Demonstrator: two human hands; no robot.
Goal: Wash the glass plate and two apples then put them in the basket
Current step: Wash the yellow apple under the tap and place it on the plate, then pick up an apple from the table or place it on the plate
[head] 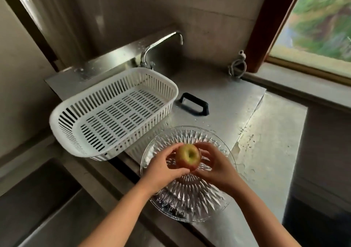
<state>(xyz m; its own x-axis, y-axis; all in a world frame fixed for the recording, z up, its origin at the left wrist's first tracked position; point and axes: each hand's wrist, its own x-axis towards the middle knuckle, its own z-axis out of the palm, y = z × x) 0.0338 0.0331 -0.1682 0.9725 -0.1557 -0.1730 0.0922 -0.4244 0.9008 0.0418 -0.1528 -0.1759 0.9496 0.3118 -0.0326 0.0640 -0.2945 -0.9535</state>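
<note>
A cut-glass plate (190, 199) lies on the metal counter near its front edge. Above the plate I hold one yellow-green apple with a red blush (188, 156), stem hollow facing up. My left hand (161, 171) grips its left side and my right hand (218, 169) grips its right side. The white slotted plastic basket (79, 142) stands tilted to the left of the plate, resting partly over the sink, and nothing lies in it. A second apple is not in view.
A metal faucet (161, 43) rises behind the basket, spout pointing right. A black handle (193, 103) sits on the metal cover (228, 102) behind the plate. The sink basin (38, 199) lies lower left. A window (319, 19) is at the upper right.
</note>
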